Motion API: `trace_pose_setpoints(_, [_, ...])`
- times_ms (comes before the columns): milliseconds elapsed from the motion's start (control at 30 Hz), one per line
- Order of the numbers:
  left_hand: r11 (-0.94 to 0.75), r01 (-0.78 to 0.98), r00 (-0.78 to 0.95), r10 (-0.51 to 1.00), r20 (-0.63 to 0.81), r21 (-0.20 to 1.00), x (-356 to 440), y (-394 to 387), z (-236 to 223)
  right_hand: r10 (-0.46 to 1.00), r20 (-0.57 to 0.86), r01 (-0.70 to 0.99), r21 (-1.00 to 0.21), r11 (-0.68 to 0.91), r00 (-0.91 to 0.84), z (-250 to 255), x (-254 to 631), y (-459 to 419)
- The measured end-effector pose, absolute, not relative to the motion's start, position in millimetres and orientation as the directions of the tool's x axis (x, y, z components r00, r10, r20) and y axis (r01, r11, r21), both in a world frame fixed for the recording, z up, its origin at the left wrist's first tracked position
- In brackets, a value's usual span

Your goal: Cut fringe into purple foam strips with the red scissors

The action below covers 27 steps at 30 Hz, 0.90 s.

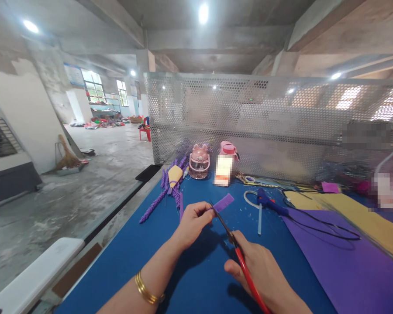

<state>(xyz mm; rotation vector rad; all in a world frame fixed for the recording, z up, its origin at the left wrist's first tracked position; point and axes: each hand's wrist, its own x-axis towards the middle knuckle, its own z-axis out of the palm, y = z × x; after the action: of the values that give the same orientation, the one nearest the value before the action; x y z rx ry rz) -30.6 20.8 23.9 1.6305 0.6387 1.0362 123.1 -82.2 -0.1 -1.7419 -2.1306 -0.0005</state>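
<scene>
My left hand (196, 222) pinches one end of a short purple strip (224, 203), which has small cuts along an edge. Red-handled scissors (242, 261) are in my right hand (260, 266), their blades reaching up to the strip beside my left fingertips. Whether the blades are fully closed, I cannot tell. Beyond my left hand lie purple braided-looking stems (153, 207) and a yellow piece (175, 175) with a purple band around it. A blue glue gun (269, 203) with a clear glue stick (260, 219) lies right of the strip.
A pink bear-eared cup (199, 162) and a pink-lidded bottle (228, 149) stand at the back, before a perforated metal screen (196, 109). Purple sheet (347, 261) and yellow sheets (363, 222) cover the right of the blue table (190, 279). The glue gun's black cable (334, 226) loops over them.
</scene>
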Motion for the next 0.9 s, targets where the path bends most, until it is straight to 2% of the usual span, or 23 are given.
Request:
trace_pose_setpoints(300, [-0.313, -0.093, 0.492, 0.811, 0.317, 0.945, -29.5, 23.3, 21.3, 0.931, 0.331, 0.954, -0.196, 0.225, -0.151, -4.5, 124.6, -79.1])
trace_pose_setpoints(900, [-0.321, -0.104, 0.487, 0.809, 0.330, 0.941, -29.5, 24.5, 19.3, 0.936, 0.324, 0.951, -0.219, 0.216, -0.138, -2.3, 124.0, -77.8])
